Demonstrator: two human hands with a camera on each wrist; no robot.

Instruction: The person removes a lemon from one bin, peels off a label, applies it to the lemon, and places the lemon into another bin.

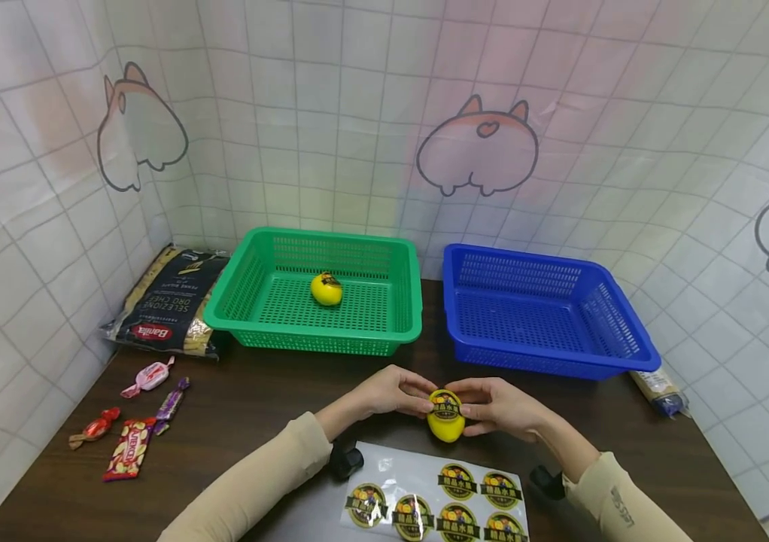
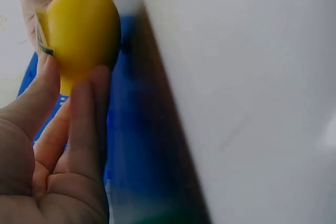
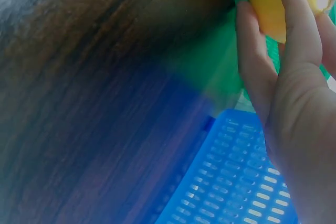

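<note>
A yellow lemon (image 1: pixel 446 427) is held up between both hands over the front middle of the table. My left hand (image 1: pixel 387 393) pinches it from the left, thumb at the sticker's edge. From the right, my right hand (image 1: pixel 503 406) grips it with thumb and fingers. A round black and gold fruit sticker (image 1: pixel 448 405) lies on its upper face. In the left wrist view the sticker (image 2: pixel 44 35) is seen edge-on, its rim standing a little off the lemon (image 2: pixel 86 30). Below the hands lies a clear sheet of matching stickers (image 1: pixel 418 470).
A green basket (image 1: pixel 320 336) holds another stickered lemon (image 1: pixel 326 289). To its right stands a blue basket (image 1: pixel 527 354). A black pasta bag (image 1: pixel 174 293) leans at the left. Several wrapped candies (image 1: pixel 130 449) lie front left, and a small packet (image 1: pixel 660 391) sits at the right edge.
</note>
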